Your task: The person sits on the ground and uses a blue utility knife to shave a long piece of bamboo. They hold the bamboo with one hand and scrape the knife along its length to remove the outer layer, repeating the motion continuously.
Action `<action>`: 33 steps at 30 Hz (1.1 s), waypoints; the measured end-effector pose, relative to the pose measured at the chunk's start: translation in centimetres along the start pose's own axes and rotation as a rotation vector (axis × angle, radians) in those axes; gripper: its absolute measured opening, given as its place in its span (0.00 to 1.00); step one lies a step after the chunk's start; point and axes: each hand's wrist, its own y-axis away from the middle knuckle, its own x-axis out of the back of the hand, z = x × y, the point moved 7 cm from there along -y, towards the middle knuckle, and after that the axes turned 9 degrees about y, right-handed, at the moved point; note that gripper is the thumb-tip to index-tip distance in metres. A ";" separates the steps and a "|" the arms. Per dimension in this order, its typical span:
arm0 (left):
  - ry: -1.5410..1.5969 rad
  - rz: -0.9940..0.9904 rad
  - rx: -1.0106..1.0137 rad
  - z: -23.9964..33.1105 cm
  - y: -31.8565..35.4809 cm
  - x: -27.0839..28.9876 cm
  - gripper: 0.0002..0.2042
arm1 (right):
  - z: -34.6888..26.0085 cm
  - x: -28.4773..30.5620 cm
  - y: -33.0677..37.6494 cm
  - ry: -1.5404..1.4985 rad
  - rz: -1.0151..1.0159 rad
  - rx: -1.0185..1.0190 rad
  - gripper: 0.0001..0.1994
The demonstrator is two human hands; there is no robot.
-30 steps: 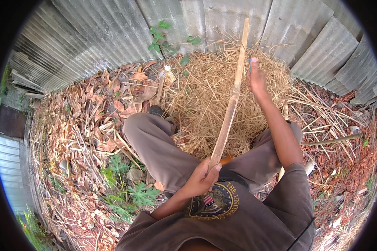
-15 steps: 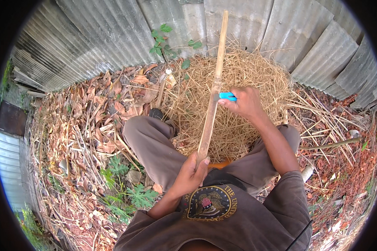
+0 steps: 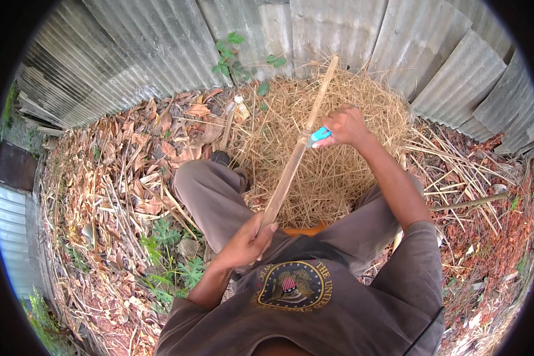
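A long, pale brown strip of split bamboo (image 3: 292,164) slants from my lap up and away to the right. Its near end is gripped in my left hand (image 3: 247,241), with the fingers wrapped round it. My right hand (image 3: 345,126) is closed on a bright blue utility knife (image 3: 320,135), held over the straw. The knife's short blade meets the right edge of the strip near a joint about midway along. The fingers hide most of the knife's handle.
A heap of dry straw-like shavings (image 3: 338,178) lies between my legs. Corrugated metal sheets (image 3: 338,35) stand at the far side. Dry leaves (image 3: 142,148) and green weeds (image 3: 166,237) cover ground to the left; thin cut strips (image 3: 457,172) and a stick (image 3: 474,202) lie right.
The bamboo strip has come back toward me and tilts more to the right. My left hand has moved left and down with it. The knife has turned in my right hand, its blade still at the strip.
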 end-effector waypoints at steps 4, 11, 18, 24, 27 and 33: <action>0.101 -0.021 0.084 0.0 -0.3 0.8 0.10 | 0.2 -1.2 0.2 -0.003 -0.037 0.029 0.33; 0.149 0.167 -0.032 -0.3 -1.9 -2.6 0.09 | -1.8 -4.1 0.4 -0.443 -0.240 -0.586 0.38; 0.175 0.217 -0.085 -1.4 -3.6 -2.8 0.08 | -7.5 -7.2 2.7 -1.463 -0.570 -1.318 0.40; 0.130 0.190 -0.082 -0.7 -2.3 -2.2 0.08 | -2.2 -2.3 0.4 -0.233 -0.104 -0.568 0.35; 0.145 0.134 -0.075 0.7 -1.3 -2.0 0.09 | -0.9 -0.3 -1.2 0.011 -0.004 -0.324 0.35; -0.042 0.023 0.023 0.0 0.4 1.5 0.10 | 0.3 -1.2 -1.4 0.004 -0.044 0.000 0.36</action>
